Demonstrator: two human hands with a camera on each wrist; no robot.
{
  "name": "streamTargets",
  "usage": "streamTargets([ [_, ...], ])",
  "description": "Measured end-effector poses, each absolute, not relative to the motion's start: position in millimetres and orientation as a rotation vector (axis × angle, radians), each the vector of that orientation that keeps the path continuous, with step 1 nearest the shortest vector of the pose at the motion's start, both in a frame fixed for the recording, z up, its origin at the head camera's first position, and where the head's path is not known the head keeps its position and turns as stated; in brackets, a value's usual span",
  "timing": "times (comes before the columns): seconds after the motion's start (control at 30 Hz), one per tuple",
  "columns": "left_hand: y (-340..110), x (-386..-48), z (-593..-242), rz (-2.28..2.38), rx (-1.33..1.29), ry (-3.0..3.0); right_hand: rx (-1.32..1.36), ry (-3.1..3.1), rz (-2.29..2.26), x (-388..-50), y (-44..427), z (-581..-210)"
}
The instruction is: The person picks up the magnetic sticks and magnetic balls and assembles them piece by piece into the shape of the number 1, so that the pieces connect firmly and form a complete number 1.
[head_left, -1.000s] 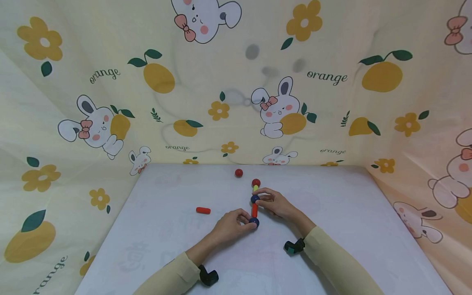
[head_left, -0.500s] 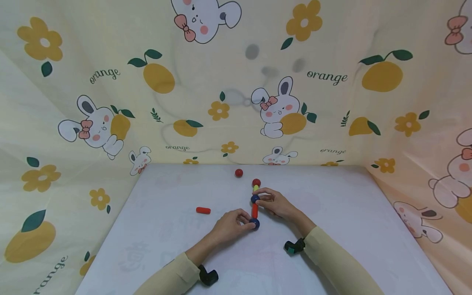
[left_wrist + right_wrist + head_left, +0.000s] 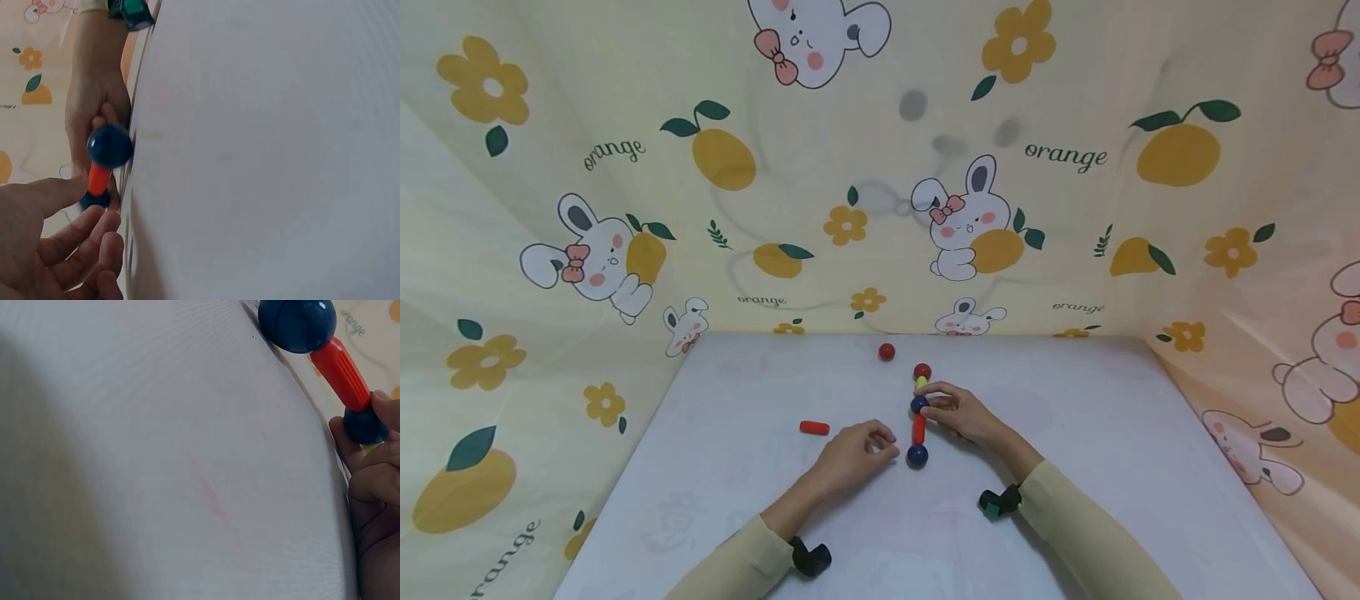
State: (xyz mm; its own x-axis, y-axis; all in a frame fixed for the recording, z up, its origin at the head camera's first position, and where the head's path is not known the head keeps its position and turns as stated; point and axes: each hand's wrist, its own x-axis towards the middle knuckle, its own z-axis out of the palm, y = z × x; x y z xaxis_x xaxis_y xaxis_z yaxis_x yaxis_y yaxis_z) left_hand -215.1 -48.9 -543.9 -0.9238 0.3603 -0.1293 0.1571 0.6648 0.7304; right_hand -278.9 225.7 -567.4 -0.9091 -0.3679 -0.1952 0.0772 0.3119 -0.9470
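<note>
Yellow rod (image 3: 921, 382) — partly hidden behind right hand (image 3: 964, 415).

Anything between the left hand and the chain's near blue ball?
Nothing visible: in the head view, only bare table shows between the left hand and the near blue ball. The loose red stick lies on that hand's other side, and the right hand pinches the far blue ball, clear of that gap.
</note>
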Motion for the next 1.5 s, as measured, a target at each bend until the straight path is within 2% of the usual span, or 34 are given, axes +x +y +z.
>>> streamTargets([
  [0.5, -90.6, -230.9, -538.2, 0.998, 0.527, 2.710, -0.217, 2.189, -1.640, -278.2, 224.1, -565.6],
  [1.17, -136.5, -248.0, -529.2, 0.613, 0.702, 3.027, -0.192, 2.186, -1.629, -279.6, 224.0, -566.9],
  [1.5, -154.0, -257.5, -533.9, 0.476, 0.638, 3.034, -0.198, 2.185, -1.639, -279.0, 223.8, -564.6],
])
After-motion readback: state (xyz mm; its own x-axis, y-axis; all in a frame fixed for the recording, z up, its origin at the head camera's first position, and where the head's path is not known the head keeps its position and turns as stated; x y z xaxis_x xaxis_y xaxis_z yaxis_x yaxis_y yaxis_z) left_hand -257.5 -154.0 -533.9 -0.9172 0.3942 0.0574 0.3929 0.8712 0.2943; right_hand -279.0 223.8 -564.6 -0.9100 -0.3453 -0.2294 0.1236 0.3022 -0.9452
